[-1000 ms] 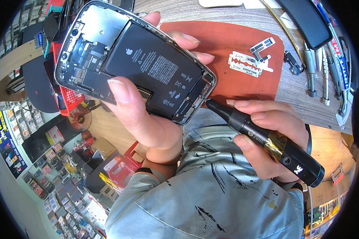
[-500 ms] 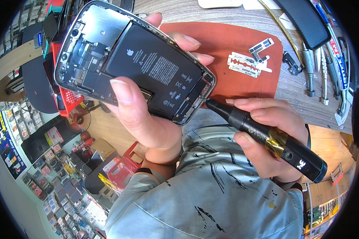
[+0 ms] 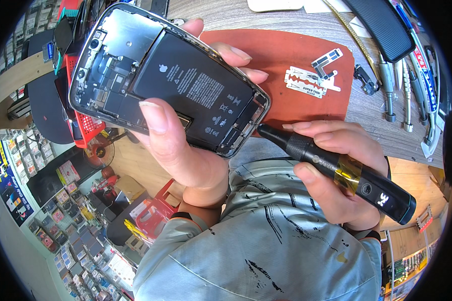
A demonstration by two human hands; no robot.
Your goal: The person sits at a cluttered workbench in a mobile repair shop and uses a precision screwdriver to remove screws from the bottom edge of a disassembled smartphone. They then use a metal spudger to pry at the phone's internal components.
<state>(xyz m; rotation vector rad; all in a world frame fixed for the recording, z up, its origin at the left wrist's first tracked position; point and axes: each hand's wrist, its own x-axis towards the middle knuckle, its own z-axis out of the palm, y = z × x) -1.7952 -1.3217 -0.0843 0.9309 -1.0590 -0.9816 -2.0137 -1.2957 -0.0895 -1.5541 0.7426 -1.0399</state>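
An opened smartphone (image 3: 186,88) with its black battery and inner boards bare is tilted in my left hand (image 3: 181,155). The thumb lies across its near long edge, and the fingers curl round the far one. My right hand (image 3: 336,165) is closed round a black pen-shaped electric tool (image 3: 326,160) with a knurled collar, a gold tape band and a lit display. The tool's tapered tip is at the phone's lower right edge; whether it touches is too small to tell.
Behind the hands lies a reddish-brown mat (image 3: 281,50) with a razor blade (image 3: 306,83) and a small metal bracket (image 3: 326,62). A small dark part (image 3: 366,80), several slim hand tools (image 3: 388,90) and a black phone-shaped object (image 3: 384,27) are to the right. A red basket (image 3: 88,128) stands left.
The pen-shaped tool has rolled a little in my right fingers and its rear end has shifted slightly up and right. The phone has hardly moved.
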